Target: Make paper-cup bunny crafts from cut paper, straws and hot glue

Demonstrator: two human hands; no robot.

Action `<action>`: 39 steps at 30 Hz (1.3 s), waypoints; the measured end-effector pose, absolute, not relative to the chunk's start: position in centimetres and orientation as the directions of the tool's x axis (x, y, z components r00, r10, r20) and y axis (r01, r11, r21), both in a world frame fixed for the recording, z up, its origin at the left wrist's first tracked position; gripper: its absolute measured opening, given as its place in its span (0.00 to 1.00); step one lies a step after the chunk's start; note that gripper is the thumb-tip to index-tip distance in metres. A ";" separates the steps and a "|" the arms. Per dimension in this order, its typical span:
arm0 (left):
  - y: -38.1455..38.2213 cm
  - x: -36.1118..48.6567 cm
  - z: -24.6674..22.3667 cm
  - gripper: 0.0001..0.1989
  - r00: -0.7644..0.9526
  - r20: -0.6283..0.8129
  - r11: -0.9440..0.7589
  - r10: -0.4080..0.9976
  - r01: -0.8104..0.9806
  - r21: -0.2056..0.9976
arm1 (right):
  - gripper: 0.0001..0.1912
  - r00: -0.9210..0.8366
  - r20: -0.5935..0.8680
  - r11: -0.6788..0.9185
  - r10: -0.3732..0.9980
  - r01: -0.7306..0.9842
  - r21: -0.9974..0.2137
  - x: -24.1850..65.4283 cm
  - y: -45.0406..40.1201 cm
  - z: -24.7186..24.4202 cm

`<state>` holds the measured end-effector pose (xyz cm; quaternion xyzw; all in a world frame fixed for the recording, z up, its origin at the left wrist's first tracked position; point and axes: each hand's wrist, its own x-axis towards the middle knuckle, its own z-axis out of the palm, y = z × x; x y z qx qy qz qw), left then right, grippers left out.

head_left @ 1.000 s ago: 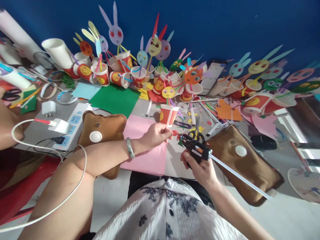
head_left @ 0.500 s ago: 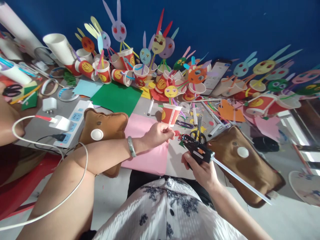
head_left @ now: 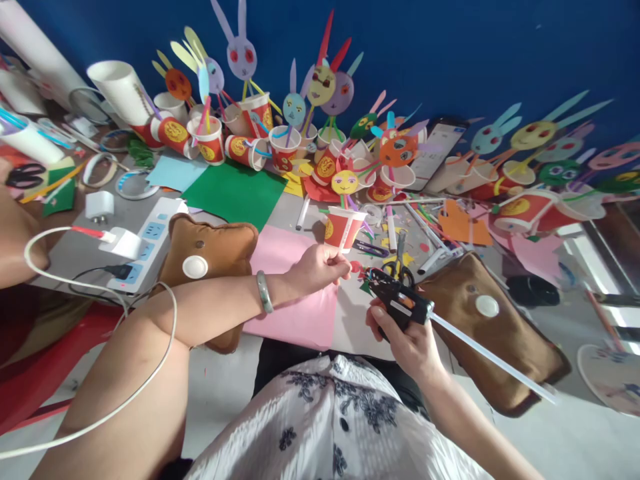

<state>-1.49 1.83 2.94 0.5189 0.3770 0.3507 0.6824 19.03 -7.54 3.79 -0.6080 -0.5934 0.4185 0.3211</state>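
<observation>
My left hand (head_left: 320, 269) is closed in a pinch over the pink paper, with a small red piece (head_left: 356, 267) at its fingertips. Wrapped around the handle of a black glue gun (head_left: 399, 300), my right hand (head_left: 407, 339) keeps its nozzle pointed at that red piece. Whether the nozzle touches it, I cannot tell. A long clear glue stick (head_left: 493, 357) sticks out of the gun's rear. Just beyond my left hand stands a red paper cup (head_left: 344, 228) with a yellow smiling paper face (head_left: 345, 182) above it. Scissors (head_left: 399, 263) lie behind the gun.
Several paper-cup figures line the blue wall (head_left: 450, 47). Brown cushion-like pouches (head_left: 215, 243) flank the work area, beside a power strip (head_left: 150, 243) and white cable (head_left: 173, 320) on the left. Pens, scraps and green paper (head_left: 235, 193) cover the table. Another person's arm (head_left: 20, 233) is at far left.
The view has shifted very slightly. Both hands keep nearly the same pose, the red piece still by the glue gun's nozzle.
</observation>
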 end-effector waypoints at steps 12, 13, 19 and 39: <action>1.9 -1.3 2.5 0.10 0.480 -0.140 0.205 0.866 -0.086 0.975 | 0.17 -0.055 -0.185 -0.135 0.981 0.493 -0.859 19.6 -7.3 3.3; 1.8 -1.3 2.6 0.10 0.480 -0.140 0.205 0.866 -0.086 0.975 | 0.17 -0.051 -0.179 -0.132 0.983 0.482 -0.866 19.7 -7.3 3.2; 1.8 -1.4 2.6 0.09 0.476 -0.160 0.228 0.865 -0.087 0.970 | 0.19 -0.063 -0.187 -0.132 0.980 0.494 -0.860 19.7 -7.3 3.4; 1.9 -1.3 2.3 0.10 0.465 -0.145 0.190 0.873 -0.051 0.980 | 0.26 -0.043 -0.257 -0.194 0.965 0.542 -0.818 19.1 -7.4 4.0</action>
